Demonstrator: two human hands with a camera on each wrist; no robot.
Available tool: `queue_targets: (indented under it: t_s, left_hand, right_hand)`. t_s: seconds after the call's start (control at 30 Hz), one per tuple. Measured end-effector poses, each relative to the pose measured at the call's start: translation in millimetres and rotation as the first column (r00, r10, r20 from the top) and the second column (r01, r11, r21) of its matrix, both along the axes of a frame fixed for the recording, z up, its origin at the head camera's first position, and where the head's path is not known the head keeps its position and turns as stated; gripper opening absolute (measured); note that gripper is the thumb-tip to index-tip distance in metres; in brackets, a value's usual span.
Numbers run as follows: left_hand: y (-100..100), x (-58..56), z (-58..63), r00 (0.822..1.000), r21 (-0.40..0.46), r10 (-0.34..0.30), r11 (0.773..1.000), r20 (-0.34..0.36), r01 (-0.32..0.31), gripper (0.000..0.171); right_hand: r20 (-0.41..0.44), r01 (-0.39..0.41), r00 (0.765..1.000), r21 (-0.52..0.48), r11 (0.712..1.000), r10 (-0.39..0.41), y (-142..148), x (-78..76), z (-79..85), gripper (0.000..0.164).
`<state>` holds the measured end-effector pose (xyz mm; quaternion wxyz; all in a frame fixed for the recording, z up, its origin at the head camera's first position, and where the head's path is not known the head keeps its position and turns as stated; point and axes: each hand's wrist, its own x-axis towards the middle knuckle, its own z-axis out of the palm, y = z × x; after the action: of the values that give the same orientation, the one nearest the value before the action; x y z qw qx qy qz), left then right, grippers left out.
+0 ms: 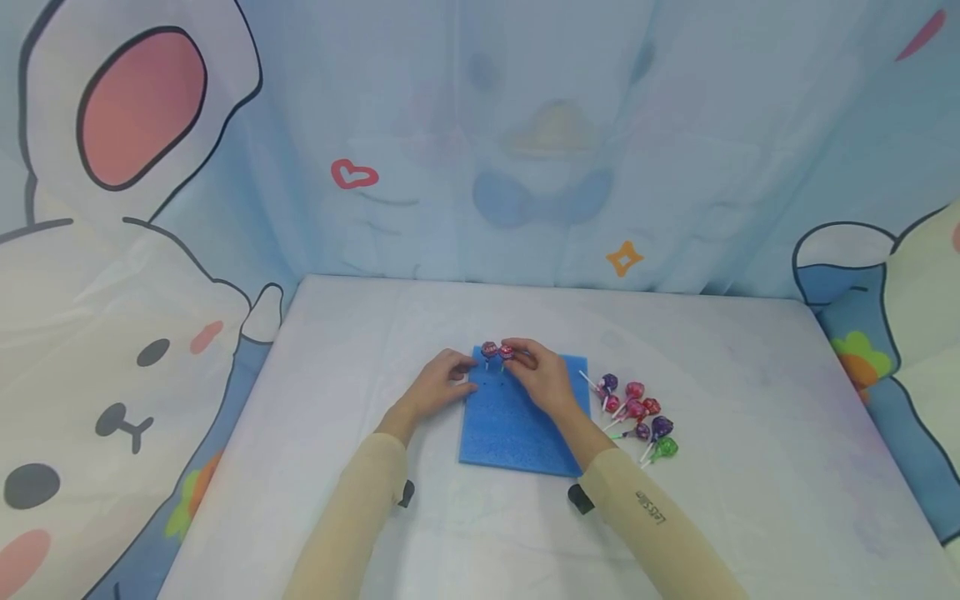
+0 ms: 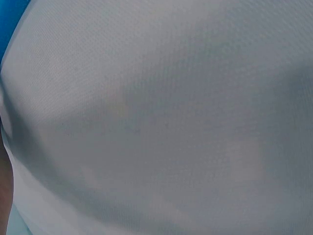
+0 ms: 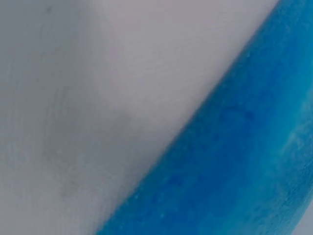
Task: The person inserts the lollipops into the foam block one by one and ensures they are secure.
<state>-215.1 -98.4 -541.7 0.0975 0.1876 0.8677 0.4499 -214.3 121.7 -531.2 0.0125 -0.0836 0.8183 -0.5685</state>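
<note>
A blue foam board (image 1: 517,433) lies flat on the white-covered table. Near its far left corner one lollipop (image 1: 489,349) stands upright, its stick down at the foam. Just right of it, my right hand (image 1: 542,377) pinches a second red and purple lollipop (image 1: 506,352), also upright over the board. My left hand (image 1: 437,385) rests at the board's left edge, fingers relaxed and touching the foam. Small dark holes show in the board below the two lollipops. In the right wrist view only the foam edge (image 3: 234,127) and cloth appear.
Right of the board lies a loose pile of wrapped lollipops, among them a green one (image 1: 665,448), a dark purple one (image 1: 662,427) and a pink one (image 1: 635,389). The table (image 1: 720,358) meets a printed cloth backdrop (image 1: 420,225) at its far edge.
</note>
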Motion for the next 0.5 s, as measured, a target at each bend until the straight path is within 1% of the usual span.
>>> queue_targets:
  t_s: [0.23, 0.5]
  left_hand:
    - [-1, 1.1, -0.6, 1.0, 0.002, -0.005, 1.0, -0.007, 0.005, 0.043]
    - [0, 1.1, 1.1, 1.0, -0.008, 0.007, 1.0, 0.019, -0.007, 0.043]
  right_hand:
    - [0.006, -0.03, 1.0, 0.024, 0.999, 0.03, 3, 0.8, 2.1, 0.042]
    - [0.032, -0.097, 0.995, 0.027, 0.995, 0.096, 19, 3.4, 6.3, 0.052]
